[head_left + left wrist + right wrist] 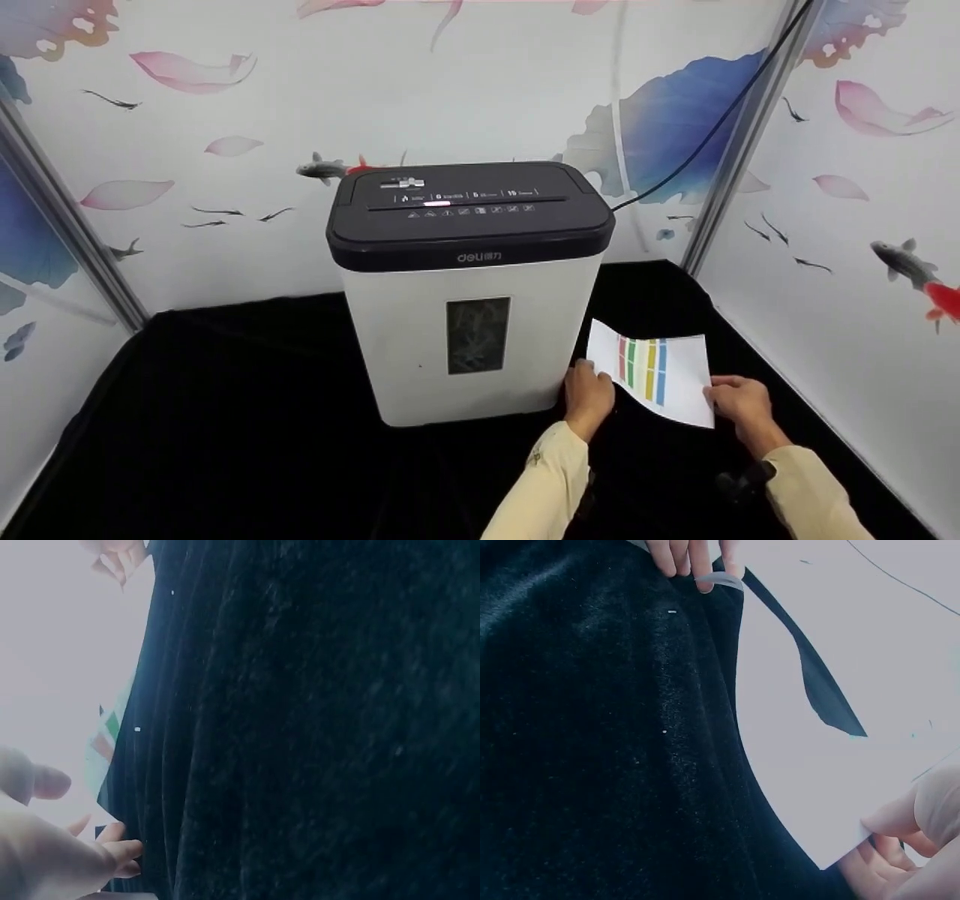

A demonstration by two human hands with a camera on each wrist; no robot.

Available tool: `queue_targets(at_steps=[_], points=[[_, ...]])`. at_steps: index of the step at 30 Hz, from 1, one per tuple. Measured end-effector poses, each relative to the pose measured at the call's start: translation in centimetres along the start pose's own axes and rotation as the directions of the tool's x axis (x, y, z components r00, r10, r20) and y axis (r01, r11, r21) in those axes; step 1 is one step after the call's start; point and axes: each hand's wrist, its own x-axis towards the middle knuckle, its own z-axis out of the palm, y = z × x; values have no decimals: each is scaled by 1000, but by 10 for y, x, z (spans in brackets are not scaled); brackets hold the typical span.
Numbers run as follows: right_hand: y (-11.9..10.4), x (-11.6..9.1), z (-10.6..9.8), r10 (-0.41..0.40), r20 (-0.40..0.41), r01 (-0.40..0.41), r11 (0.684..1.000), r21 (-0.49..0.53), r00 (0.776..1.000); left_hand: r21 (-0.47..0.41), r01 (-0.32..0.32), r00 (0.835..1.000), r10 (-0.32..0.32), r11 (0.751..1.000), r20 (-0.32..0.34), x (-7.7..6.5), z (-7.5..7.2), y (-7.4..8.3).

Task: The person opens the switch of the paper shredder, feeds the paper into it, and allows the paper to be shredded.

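A single sheet of paper [664,379], white with red, green, yellow and blue printed stripes, sits at about four o'clock from the paper shredder [469,292], just beside its lower right corner and above the black cloth [225,420] that covers the counter. Both hands hold it. The left hand [589,394] pinches the edge nearest the shredder, at the sheet's nine o'clock; the right hand [739,401] pinches the opposite corner, at its four o'clock, thumb on top and fingers beneath, as the right wrist view shows on the sheet [817,742].

The sheet looks very light and thin. It bows between the two grips rather than lying flat, so it is judged floppy, with little stiffness of its own, easy to crease or tear if pulled unevenly. The surface seems smooth, so a light pinch may slip; a grip on two opposite edges, as now, keeps it taut and steerable. Gripping near the edges also leaves a free leading edge.

The shredder has a black lid with a feed slot [465,204] at its twelve o'clock side, a small window in its white body, and a power cord [712,127] running up toward two o'clock along the patterned wall.
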Motion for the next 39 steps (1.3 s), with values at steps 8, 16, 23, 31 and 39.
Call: queue_targets(at_steps=[8,16,23,31,39], points=[[-5,-8,0,2,-26,-2,1000,-11,1000,-107,68,997,-72,992,-35,-7,0,10],[-2,-18,-12,2,4,-2,1000,5,1000,-202,106,985,-130,974,-111,-13,3,17],[7,-27,-26,24,100,-45,977,210,995,-179,131,984,-150,975,-100,-16,-2,13],[12,-39,-36,19,200,-82,947,311,980,-272,209,973,-226,939,-35,-17,-15,7],[15,-54,-36,2,256,-86,945,315,967,-294,213,977,-208,932,48,-22,-35,3]])
